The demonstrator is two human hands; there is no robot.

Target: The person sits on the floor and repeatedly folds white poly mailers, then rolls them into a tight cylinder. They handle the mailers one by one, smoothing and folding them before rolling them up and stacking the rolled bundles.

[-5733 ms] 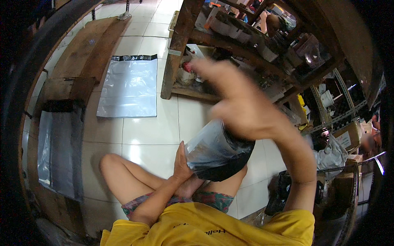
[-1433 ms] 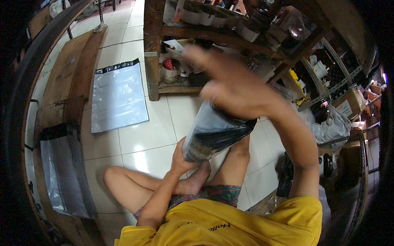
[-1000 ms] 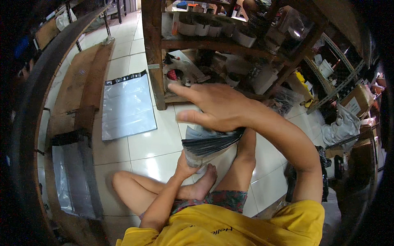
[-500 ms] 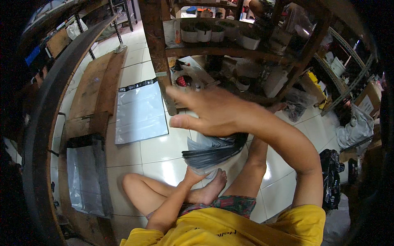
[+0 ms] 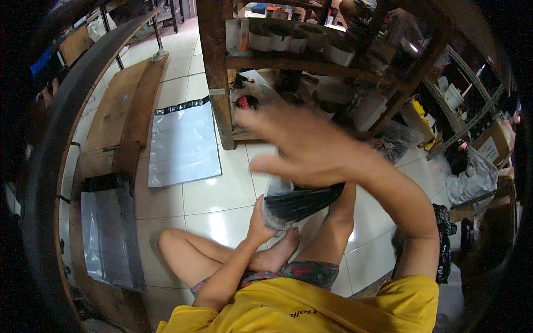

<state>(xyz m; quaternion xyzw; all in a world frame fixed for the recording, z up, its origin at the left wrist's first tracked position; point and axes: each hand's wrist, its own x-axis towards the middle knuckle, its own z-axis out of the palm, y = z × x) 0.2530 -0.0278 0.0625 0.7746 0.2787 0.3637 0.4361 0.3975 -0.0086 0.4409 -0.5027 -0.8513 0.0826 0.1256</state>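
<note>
Grey and black plastic makes up the bundle of bags in the head view, a little off centre toward 5 o'clock, its layered black edges facing the person. The left hand, near 6 o'clock, grips the bundle at its lower left end; the fingertips are hidden behind the plastic. At 1 o'clock from the bundle, the right hand is blurred, its thumb and forefinger spread well apart, pointing toward 9 and 10 o'clock, with nothing seen between them. It overlaps the bundle's upper end, and I cannot tell whether they touch. A bare foot lies just below the bundle. Out at 10 o'clock, flat grey bags with a black top strip lie on the tiled floor; at 8 o'clock, more grey bags lie on a wooden board. A wooden shelf stands toward 1 o'clock.
</note>
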